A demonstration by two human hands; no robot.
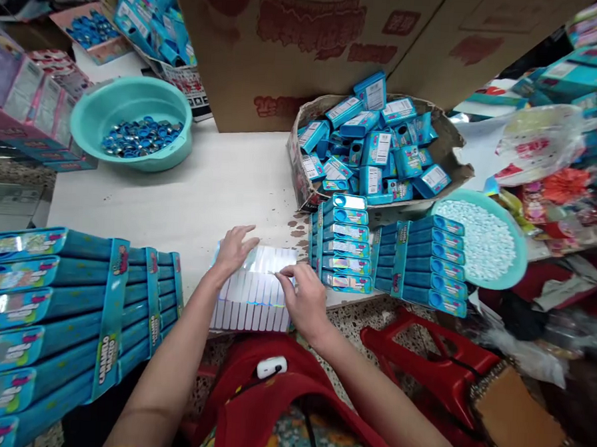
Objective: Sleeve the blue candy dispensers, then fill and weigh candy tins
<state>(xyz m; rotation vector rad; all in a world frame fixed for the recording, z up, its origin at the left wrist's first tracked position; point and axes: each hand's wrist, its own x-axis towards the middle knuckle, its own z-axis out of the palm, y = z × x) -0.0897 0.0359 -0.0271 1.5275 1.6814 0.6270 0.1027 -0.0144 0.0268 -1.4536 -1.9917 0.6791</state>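
A shiny silver sheet of stickers (254, 308), marked into narrow rounded strips, lies at the table's front edge before me. My left hand (233, 252) rests on its upper left part, thumb and fingers apart. At the sheet's right side, my right hand (305, 298) pinches thumb and forefinger together on what looks like a thin sticker edge. The pinched bit is too small to make out fully. Just right of the sheet stand blue candy packs (345, 246) in a banded stack.
More banded blue packs (74, 305) fill the left side, with another stack (426, 263) at right. A torn carton (300, 183) holds loose blue boxes. Turquoise basins hold blue caps (143, 137) and white candies (478, 236). A large cardboard box (286, 83) stands behind; a red stool (436, 364) is lower right.
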